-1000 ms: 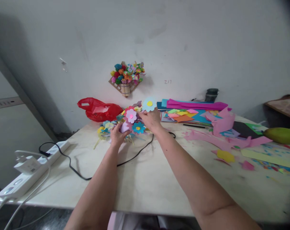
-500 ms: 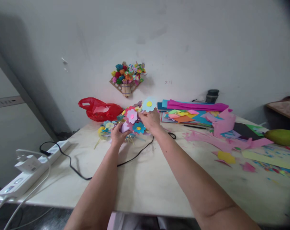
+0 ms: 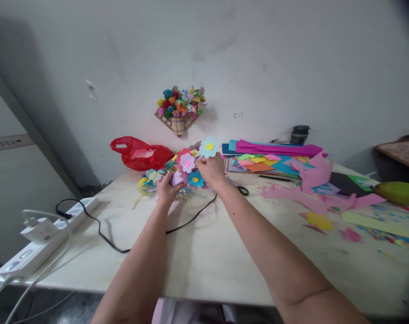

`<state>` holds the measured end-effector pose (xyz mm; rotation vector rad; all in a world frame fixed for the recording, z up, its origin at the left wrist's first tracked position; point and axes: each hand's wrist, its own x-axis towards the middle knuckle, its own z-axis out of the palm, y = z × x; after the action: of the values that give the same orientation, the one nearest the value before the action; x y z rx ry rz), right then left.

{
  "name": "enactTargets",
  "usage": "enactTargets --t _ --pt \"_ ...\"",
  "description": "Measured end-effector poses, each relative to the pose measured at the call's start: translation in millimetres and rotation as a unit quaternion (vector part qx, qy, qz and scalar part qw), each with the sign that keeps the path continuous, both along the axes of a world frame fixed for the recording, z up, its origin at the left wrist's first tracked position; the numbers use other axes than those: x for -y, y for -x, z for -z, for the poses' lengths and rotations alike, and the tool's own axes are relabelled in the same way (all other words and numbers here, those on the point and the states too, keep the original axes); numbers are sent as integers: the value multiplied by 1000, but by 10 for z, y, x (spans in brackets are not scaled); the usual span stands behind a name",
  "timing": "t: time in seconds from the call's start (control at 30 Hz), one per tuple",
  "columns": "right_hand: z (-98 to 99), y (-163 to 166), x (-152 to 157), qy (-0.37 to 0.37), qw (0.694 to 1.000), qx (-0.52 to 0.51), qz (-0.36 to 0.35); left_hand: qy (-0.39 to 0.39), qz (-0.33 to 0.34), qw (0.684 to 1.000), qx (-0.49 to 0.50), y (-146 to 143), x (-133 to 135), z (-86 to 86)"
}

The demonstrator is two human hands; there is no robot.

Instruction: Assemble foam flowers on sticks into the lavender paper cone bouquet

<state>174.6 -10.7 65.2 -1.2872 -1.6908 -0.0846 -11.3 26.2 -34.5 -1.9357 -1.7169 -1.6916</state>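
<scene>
Grey wall (image 3: 292, 54) — pale table (image 3: 204, 256), cluttered

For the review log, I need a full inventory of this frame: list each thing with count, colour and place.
paper flower bunch: one, mixed pink, blue, red, far table centre, in both hands
loose paper flowers: several, yellow and blue, left of the bunch
plastic bag: one, red, by the wall
wall bouquet: one, multicoloured, on the wall
paper sheets: stack, mixed colours, far right
pink scraps: several, right side
power strip: one, white, left table edge
cable: one, black, across the table
table: one, pale
left hand: grips the bunch's base
right hand: pinches the light blue flower
</scene>
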Motion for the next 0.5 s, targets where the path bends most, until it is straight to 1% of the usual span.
enactTargets --t 0.13,0.33,0.5 --pt "-26 -38 8 -13 1000 4 3 0 -1 1000 3 -5 5 -3" --pt "-43 -47 23 13 999 47 -25 2 -3 1000 -3 6 11 0" --pt "-54 -68 13 -54 998 18 9 -3 8 1000 -1 28 -10 22"
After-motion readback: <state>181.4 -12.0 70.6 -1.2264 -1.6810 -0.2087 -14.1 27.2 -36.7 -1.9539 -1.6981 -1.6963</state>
